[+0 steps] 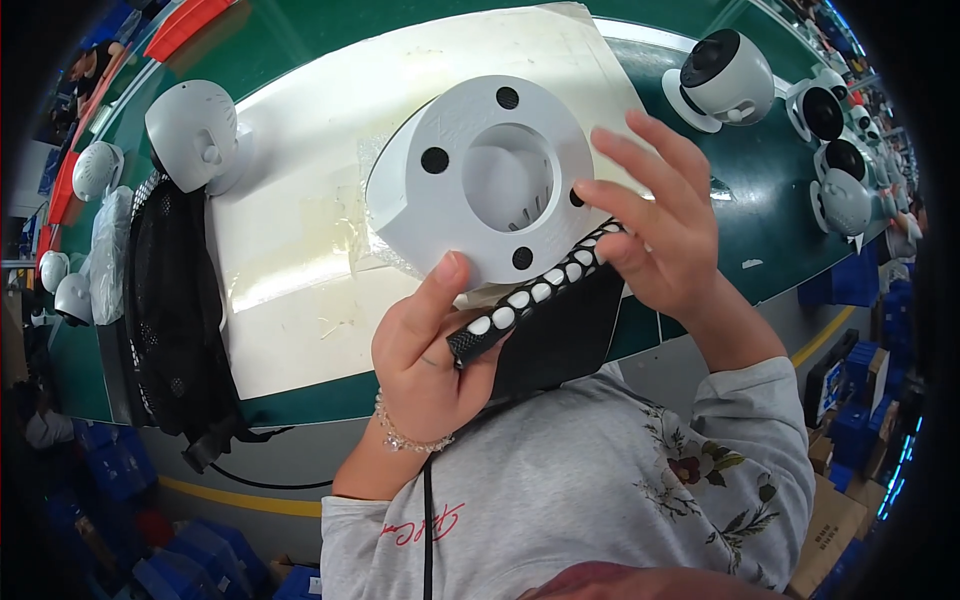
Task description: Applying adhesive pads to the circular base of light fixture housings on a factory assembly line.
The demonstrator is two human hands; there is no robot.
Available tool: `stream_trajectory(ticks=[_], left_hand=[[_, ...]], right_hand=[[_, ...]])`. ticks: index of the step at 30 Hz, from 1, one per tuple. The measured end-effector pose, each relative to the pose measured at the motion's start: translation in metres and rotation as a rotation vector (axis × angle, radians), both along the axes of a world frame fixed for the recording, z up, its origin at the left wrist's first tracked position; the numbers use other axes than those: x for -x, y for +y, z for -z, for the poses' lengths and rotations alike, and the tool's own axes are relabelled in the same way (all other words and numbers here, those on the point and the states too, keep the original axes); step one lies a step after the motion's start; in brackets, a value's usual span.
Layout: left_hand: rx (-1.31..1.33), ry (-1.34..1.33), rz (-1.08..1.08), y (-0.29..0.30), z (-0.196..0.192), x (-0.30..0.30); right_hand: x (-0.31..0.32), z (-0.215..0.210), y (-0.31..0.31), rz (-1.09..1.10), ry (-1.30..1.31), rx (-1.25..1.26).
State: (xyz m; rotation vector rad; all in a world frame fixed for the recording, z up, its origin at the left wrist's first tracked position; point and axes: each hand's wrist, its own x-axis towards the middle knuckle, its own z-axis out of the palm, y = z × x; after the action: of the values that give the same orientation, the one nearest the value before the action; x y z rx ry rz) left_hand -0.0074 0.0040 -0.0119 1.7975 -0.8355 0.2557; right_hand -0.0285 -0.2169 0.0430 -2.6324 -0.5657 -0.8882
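A white plastic camera housing (450,205) lies with its ring-shaped base facing up. Black round pads (435,160) sit around the base's central hole. My left hand (425,355) grips a black strip (541,292) with rows of round openings showing white; its thumb rests against the housing's near edge. Over the housing's right side, my right hand (665,225) has its fingers spread, and one fingertip touches the pad (577,197) at the right of the base. Its thumb is close to the strip's far end, and I cannot tell whether they touch.
Beneath the housing is a pale board (300,290) on a green table (400,397). White cameras stand at the left (193,135) and the back right (722,80). A black mesh bag (175,290) lies along the left side. Red bins (187,25) are at the far left.
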Motion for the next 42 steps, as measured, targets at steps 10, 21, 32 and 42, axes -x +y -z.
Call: stream_trajectory(ticks=[10, 21, 32, 42], left_hand=[[0.0, -0.007, 0.044, 0.002, -0.005, -0.002], [-0.102, -0.225, 0.21, 0.014, -0.013, -0.009], [0.002, -0.194, 0.225, 0.012, -0.012, -0.011], [-0.092, -0.113, 0.228, 0.014, -0.008, -0.011]], right_hand=[[-0.05, -0.053, 0.007, -0.216, 0.011, -0.049], [-0.112, -0.081, -0.022, -0.312, 0.421, -0.265], [-0.291, 0.075, -0.063, 0.34, -0.222, 0.237], [-0.153, 0.083, -0.063, 0.3, 0.309, 0.124]])
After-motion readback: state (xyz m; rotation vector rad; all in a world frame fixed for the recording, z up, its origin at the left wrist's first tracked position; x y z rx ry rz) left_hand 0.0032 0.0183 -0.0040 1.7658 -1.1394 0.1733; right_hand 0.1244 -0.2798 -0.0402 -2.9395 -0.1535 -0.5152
